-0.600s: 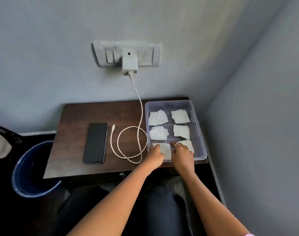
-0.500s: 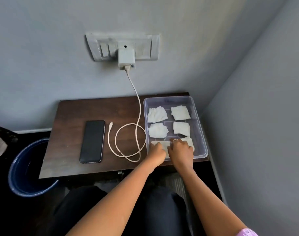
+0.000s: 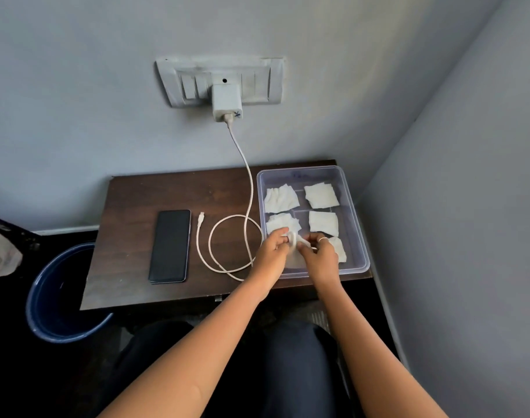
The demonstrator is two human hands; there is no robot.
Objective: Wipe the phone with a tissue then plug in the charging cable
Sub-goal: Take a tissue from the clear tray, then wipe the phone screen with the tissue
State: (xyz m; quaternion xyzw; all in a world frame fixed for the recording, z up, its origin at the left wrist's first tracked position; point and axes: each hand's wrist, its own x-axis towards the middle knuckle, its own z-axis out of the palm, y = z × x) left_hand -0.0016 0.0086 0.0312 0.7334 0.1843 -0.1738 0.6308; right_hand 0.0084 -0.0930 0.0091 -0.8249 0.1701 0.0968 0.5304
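A black phone (image 3: 170, 245) lies face up on the left part of the dark wooden table (image 3: 131, 267). A white charging cable (image 3: 227, 245) runs from the wall charger (image 3: 226, 101) down into a loop on the table; its free plug (image 3: 201, 218) rests beside the phone. A clear plastic tray (image 3: 354, 218) at the right holds several folded white tissues. Over the tray's near left corner, my left hand (image 3: 271, 251) and my right hand (image 3: 319, 256) both pinch one white tissue (image 3: 295, 251), lifted and crumpled between them.
A blue bin (image 3: 55, 297) stands on the floor left of the table. Grey walls close in behind and at the right. A switch panel (image 3: 220, 81) is on the back wall. My dark-clothed lap is below the table's front edge.
The tissue that lay flat in the tray's near left compartment is now lifted and gathered between both hands. The hands have risen slightly and come together.
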